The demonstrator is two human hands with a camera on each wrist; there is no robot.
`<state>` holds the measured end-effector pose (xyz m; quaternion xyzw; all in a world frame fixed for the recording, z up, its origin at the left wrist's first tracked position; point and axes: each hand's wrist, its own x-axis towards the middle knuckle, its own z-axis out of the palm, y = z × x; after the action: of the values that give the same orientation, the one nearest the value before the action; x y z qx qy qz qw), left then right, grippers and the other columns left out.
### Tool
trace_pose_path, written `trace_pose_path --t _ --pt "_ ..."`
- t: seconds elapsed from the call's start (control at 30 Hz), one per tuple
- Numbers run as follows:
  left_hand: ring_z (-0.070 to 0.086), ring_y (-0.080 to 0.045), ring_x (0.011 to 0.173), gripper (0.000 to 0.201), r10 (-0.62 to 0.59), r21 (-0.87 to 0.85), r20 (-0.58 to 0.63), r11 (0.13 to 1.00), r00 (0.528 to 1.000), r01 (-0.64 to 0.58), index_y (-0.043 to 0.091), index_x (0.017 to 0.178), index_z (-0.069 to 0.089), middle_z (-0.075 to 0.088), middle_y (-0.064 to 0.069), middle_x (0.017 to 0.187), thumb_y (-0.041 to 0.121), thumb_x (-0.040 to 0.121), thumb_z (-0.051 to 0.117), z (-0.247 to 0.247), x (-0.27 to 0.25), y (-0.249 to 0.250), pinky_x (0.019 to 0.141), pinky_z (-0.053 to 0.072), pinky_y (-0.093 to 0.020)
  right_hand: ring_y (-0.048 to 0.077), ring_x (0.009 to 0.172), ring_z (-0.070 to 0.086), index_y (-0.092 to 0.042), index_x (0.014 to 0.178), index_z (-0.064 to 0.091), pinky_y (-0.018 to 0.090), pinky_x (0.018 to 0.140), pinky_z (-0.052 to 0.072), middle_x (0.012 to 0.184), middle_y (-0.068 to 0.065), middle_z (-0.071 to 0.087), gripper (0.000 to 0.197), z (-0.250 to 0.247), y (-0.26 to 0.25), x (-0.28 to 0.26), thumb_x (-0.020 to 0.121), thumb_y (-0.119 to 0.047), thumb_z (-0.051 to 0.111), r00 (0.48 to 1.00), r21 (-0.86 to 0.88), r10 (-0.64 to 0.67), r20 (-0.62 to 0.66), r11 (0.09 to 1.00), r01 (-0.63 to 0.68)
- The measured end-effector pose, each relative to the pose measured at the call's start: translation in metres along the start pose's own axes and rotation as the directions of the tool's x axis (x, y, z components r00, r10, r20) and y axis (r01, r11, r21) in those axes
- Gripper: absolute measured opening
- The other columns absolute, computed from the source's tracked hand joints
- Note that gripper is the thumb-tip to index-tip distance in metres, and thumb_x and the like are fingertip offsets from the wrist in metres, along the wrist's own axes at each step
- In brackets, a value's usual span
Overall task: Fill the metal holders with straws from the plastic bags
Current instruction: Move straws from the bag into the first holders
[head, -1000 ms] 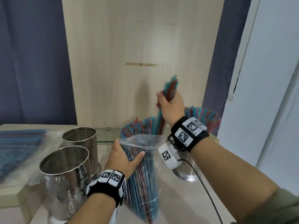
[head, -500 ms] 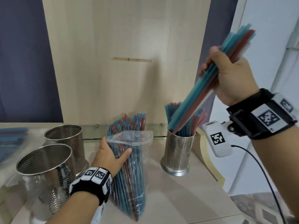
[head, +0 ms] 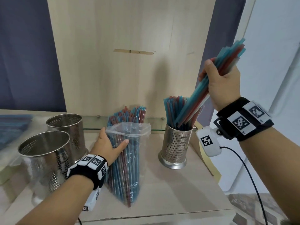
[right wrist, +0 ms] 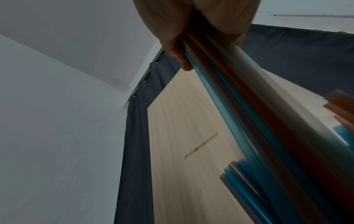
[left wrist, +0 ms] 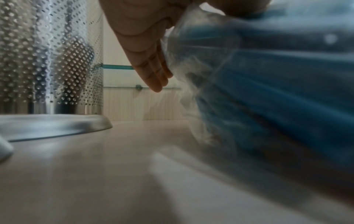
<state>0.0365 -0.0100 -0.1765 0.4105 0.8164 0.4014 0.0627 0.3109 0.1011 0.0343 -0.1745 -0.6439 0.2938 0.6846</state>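
A clear plastic bag [head: 128,161] of blue and red straws stands upright mid-table. My left hand [head: 108,144] holds it, thumb on the front and fingers behind; the left wrist view shows the hand [left wrist: 145,45] against the bag [left wrist: 268,94]. My right hand [head: 222,83] grips a slanted bundle of straws [head: 230,57] at the upper right. The bundle's lower ends reach into the right perforated metal holder [head: 176,146], which holds several straws. In the right wrist view the hand [right wrist: 191,22] wraps the bundle [right wrist: 249,113].
Two empty metal holders [head: 43,156] [head: 68,127] stand left of the bag, one close by [left wrist: 47,60]. A blurred blue pack [head: 11,129] lies far left. A wooden panel [head: 129,70] backs the table [head: 162,192]; the table's right edge runs beside the filled holder.
My right hand pulled a bundle of straws out of the bag, carried it up and to the right, then lowered its ends into the right holder. The left hand kept hold of the bag.
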Motion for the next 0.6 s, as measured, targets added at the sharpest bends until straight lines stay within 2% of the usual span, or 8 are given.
trace_pose_path --t 0.1,0.27,0.43,0.6 --pt "0.050 -0.033 0.129 0.112 0.001 0.015 -0.004 1.000 1.000 -0.001 0.011 0.153 0.007 0.038 -0.014 0.152 0.068 0.075 0.064 -0.001 -0.001 0.001 0.101 0.044 -0.041 0.017 0.064 0.062 0.000 0.102 0.056 0.031 0.065 0.054 0.075 0.007 0.061 0.020 0.006 0.006 -0.001 0.095 -0.019 0.061 1.000 0.023 0.004 0.002 1.000 -0.004" --pt "0.049 -0.034 0.130 0.113 -0.002 0.032 -0.005 0.999 1.000 0.002 0.010 0.153 0.007 0.037 -0.015 0.153 0.068 0.075 0.064 0.000 -0.001 0.001 0.103 0.044 -0.043 0.016 0.061 0.061 -0.012 0.096 0.053 0.031 0.065 0.054 0.073 0.000 0.060 0.012 0.013 0.015 -0.002 0.096 -0.021 0.061 1.000 0.017 -0.014 -0.025 1.000 0.014" --pt "0.048 -0.036 0.130 0.114 -0.001 0.022 -0.006 1.000 1.000 0.002 0.009 0.153 0.005 0.037 -0.017 0.153 0.067 0.075 0.064 0.001 0.000 0.000 0.104 0.044 -0.045 0.014 0.059 0.060 -0.017 0.091 0.052 0.031 0.064 0.053 0.071 0.000 0.060 0.010 0.018 0.042 -0.008 0.096 -0.019 0.061 0.994 -0.047 0.095 -0.054 0.994 -0.097" --pt "0.050 -0.037 0.128 0.114 0.002 0.013 -0.011 1.000 1.000 -0.001 0.011 0.153 0.007 0.039 -0.017 0.151 0.070 0.073 0.064 0.003 0.003 -0.004 0.103 0.045 -0.046 0.007 0.063 0.064 -0.022 0.089 0.053 0.021 0.065 0.053 0.075 0.000 0.064 0.010 0.018 0.058 -0.014 0.097 -0.023 0.059 0.982 -0.166 0.164 -0.097 0.970 -0.179"
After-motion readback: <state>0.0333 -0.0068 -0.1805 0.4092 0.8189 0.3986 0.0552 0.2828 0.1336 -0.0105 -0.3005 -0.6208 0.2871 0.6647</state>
